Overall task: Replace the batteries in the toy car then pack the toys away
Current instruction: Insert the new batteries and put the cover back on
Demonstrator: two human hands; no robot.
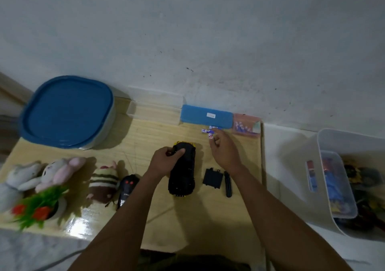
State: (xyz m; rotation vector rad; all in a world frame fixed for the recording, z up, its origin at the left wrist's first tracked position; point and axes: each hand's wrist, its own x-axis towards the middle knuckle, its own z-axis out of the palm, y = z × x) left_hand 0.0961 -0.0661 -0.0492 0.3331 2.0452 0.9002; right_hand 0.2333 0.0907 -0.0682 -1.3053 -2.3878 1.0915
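Rightward, white bin holds a clear box of toys.

Pale wood-grain table with a glossy, glare-catching finish; toy car of black matt plastic; plush toys of soft, napped cloth; smooth blue plastic lid; white bin — smooth, semi-translucent plastic; wall — matt, faintly rough, speckled paint.

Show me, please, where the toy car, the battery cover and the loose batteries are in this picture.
toy car (183,178): head view, middle of its black underside.
battery cover (213,179): head view, centre of the flat black plate.
loose batteries (203,130): head view, on the leftmost battery's label.
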